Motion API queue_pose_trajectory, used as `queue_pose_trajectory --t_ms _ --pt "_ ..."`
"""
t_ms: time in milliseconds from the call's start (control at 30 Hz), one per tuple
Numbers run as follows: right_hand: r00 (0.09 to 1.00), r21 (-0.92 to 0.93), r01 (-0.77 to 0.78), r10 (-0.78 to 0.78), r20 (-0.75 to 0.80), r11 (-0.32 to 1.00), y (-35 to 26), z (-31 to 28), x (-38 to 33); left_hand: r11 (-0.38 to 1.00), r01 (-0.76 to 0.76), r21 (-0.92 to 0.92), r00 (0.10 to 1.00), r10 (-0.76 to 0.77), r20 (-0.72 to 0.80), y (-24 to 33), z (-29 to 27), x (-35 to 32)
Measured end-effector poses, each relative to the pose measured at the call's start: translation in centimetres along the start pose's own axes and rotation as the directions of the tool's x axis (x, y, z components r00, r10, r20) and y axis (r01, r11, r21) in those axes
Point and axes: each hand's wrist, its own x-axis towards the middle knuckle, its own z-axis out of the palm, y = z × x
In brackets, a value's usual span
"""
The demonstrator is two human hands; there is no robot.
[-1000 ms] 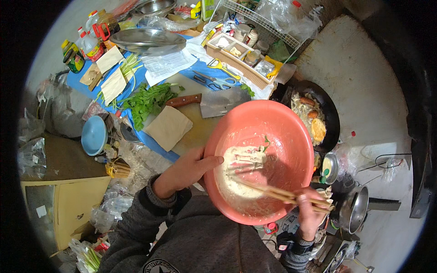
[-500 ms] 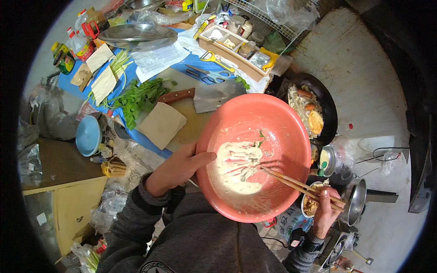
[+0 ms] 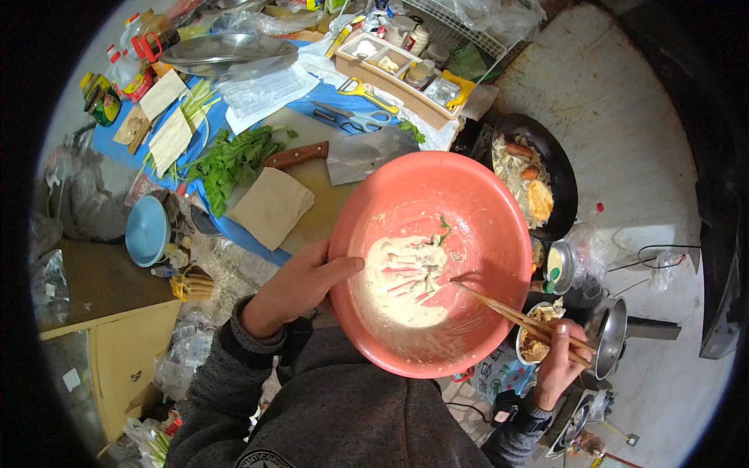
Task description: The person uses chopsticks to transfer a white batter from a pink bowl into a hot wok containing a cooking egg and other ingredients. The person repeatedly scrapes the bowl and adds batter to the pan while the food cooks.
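Left hand (image 3: pixel 292 287): I see it gripping the rim of the round salmon plastic bowl (image 3: pixel 476 210), thumb inside.
Right hand (image 3: pixel 558 355): closed around 2 wooden chopsticks (image 3: pixel 511 316), tips in pale creamy batter (image 3: pixel 402 281).
Beyond: steel cleaver (image 3: pixel 355 154), dark pan (image 3: pixel 566 187).

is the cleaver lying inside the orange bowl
No, the cleaver lies on the cutting board beyond the orange bowl, which holds only pale batter.

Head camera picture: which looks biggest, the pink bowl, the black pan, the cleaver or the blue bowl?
1. pink bowl, though it is held nearest the camera, which makes it look bigger.
2. black pan.
3. cleaver.
4. blue bowl.
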Motion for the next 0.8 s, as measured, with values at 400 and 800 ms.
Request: queue_pose_trajectory --t_ms 400,800 --pt "0.913 -0.157 0.321 -0.261 0.313 0.934 -2.9 2.0 -2.5 0.998 -0.038 -0.05 0.999 0.039 0.002 -0.1 0.1 -0.6" --pt "0.948 -0.061 0.29 -0.278 0.157 0.955 -2.3 2.7 -2.4 0.99 -0.129 -0.054 0.991 0.127 -0.045 -1.0 -0.4 -0.8"
